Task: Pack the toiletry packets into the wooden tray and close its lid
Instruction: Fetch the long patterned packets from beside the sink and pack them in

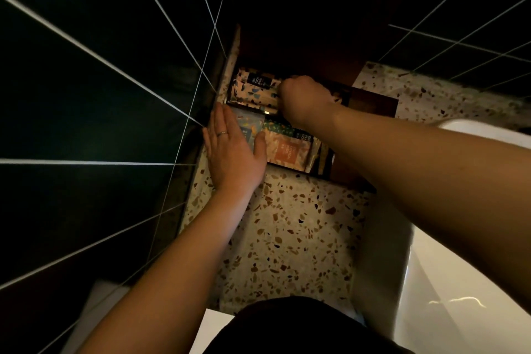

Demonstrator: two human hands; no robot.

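Observation:
A dark wooden tray (339, 172) sits on the terrazzo counter against the dark tiled wall, its lid (301, 46) standing open behind it. Patterned toiletry packets fill it: a pink one with a black label (253, 85) in the far compartment, an orange one (287, 152) and a green one (275, 126) in the near compartment. My left hand (232, 149) lies flat, fingers apart, on the near-left packets and tray edge. My right hand (304, 98) is curled into the far compartment with its fingertips hidden; I cannot tell if it grips a packet.
The terrazzo counter (293, 233) stretches toward me. A white sink basin (459, 267) lies at the right. Dark tiled walls (100, 95) close in on the left and behind. A brown wooden piece (373, 103) lies at the tray's right.

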